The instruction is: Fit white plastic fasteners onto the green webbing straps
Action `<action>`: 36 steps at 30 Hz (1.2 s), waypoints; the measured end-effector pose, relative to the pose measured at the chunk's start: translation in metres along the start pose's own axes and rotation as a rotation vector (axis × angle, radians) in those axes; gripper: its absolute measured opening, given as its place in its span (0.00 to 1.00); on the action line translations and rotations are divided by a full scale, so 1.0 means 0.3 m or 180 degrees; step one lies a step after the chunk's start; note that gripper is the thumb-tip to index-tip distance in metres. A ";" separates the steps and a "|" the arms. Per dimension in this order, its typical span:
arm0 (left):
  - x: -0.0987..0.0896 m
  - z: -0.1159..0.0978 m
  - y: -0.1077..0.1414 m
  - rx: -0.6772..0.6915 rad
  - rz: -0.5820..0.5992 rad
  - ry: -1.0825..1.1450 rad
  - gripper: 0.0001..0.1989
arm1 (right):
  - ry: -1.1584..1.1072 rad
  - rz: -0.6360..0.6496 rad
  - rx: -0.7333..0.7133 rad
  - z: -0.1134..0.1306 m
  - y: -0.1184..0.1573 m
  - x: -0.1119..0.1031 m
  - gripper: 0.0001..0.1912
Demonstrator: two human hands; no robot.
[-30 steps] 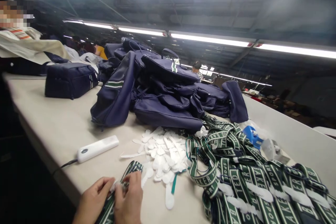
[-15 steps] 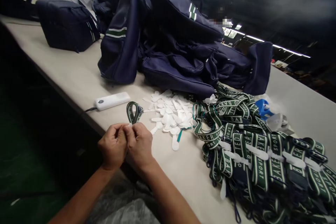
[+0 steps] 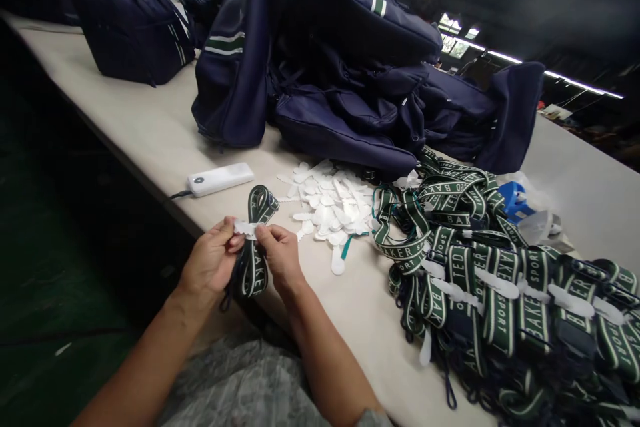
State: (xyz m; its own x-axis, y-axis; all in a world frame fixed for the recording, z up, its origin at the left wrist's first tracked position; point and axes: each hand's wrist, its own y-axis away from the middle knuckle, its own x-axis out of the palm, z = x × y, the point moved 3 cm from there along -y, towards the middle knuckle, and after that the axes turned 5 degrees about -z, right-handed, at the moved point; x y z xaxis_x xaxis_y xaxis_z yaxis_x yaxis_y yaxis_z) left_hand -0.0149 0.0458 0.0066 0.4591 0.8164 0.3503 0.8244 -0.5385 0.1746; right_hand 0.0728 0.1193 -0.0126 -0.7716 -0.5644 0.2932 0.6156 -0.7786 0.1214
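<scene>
A folded green strap point(image 3: 254, 270) with white lettering hangs at the near table edge, with a white tie point(image 3: 246, 228) across its middle. My left hand point(image 3: 209, 259) pinches the left end of the tie between thumb and fingers. On the other side, my right hand point(image 3: 281, 250) is closed on the tie's right end, against the strap. Just beyond my right hand lies a heap of loose white ties point(image 3: 333, 203). Many similar straps point(image 3: 495, 293), bundled with white ties, are piled to the right.
Navy bags point(image 3: 345, 127) are heaped across the back, with a boxy navy bag point(image 3: 133, 30) at the far left. A white power strip point(image 3: 221, 179) with a cable lies near the table edge. A blue object point(image 3: 515, 201) and clear plastic sit behind the straps.
My hands were pressed together at the strap; they have moved apart and the white tie now shows between them. More of the strap is visible, and the view has shifted slightly.
</scene>
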 end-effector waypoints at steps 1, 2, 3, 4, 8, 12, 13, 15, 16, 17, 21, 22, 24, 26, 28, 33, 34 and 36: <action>0.001 0.003 -0.002 -0.0129 0.0137 0.0054 0.20 | -0.0239 0.0075 0.0216 -0.002 0.006 0.003 0.24; 0.000 0.007 -0.004 -0.0209 0.0241 0.0103 0.20 | -0.0412 0.0139 0.0371 -0.003 0.012 0.005 0.24; -0.001 0.009 -0.006 -0.0239 0.0319 0.0147 0.20 | -0.0499 0.0176 0.0436 -0.001 0.016 0.006 0.24; -0.002 0.010 -0.008 -0.0220 0.0373 0.0188 0.19 | -0.0497 0.0161 0.0409 0.002 0.018 0.004 0.24; 0.003 -0.016 -0.012 0.0047 0.0628 0.0218 0.18 | -0.0121 -0.0213 0.0119 -0.008 0.010 -0.027 0.25; 0.029 -0.077 0.006 0.0195 0.0918 0.0212 0.22 | -0.0459 -0.0404 0.0508 -0.050 0.002 -0.050 0.25; 0.037 -0.087 0.012 0.0175 0.0942 0.0243 0.22 | -0.0724 -0.0325 0.0606 -0.054 0.005 -0.049 0.26; 0.051 -0.092 0.021 0.0038 0.0927 0.0302 0.21 | -0.1268 -0.0011 0.0740 -0.048 0.016 -0.039 0.27; 0.056 -0.088 0.023 -0.0055 0.0888 0.0322 0.21 | -0.1457 0.0150 0.0758 -0.040 0.023 -0.035 0.28; 0.059 -0.082 0.022 -0.0129 0.0823 0.0336 0.20 | -0.1555 0.0284 0.0747 -0.030 0.031 -0.033 0.29; 0.063 -0.052 0.010 -0.0170 0.0397 0.0372 0.16 | -0.1284 0.0476 0.0452 0.014 0.054 -0.044 0.29; 0.064 -0.048 0.009 -0.0138 0.0285 0.0375 0.14 | -0.1159 0.0464 0.0349 0.023 0.059 -0.048 0.28; 0.070 -0.043 0.013 -0.0072 0.0089 0.0340 0.13 | -0.0914 0.0395 0.0136 0.043 0.069 -0.051 0.25; 0.076 -0.045 0.026 0.0051 -0.0081 0.0254 0.13 | -0.0654 0.0334 -0.0050 0.061 0.086 -0.044 0.24; 0.077 -0.048 0.047 0.0183 -0.0210 0.0181 0.13 | -0.0314 0.0265 -0.0246 0.078 0.106 -0.031 0.23; 0.048 -0.074 0.129 0.1603 -0.0482 -0.1055 0.10 | 0.0653 -0.0339 -0.0850 0.106 0.131 -0.015 0.19; 0.043 -0.076 0.144 0.1928 -0.0470 -0.1350 0.09 | 0.0700 -0.0445 -0.0917 0.110 0.128 -0.016 0.19; 0.033 -0.071 0.158 0.2285 -0.0369 -0.1661 0.08 | 0.0584 -0.0606 -0.1013 0.120 0.117 -0.022 0.17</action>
State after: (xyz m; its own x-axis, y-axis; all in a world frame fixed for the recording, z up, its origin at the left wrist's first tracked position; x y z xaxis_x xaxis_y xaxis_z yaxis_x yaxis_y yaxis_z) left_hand 0.0215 0.0239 0.0380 0.3078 0.9429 -0.1274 0.8032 -0.3293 -0.4964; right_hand 0.1052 0.1057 0.0238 -0.9004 -0.4192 0.1164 0.4012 -0.9035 -0.1506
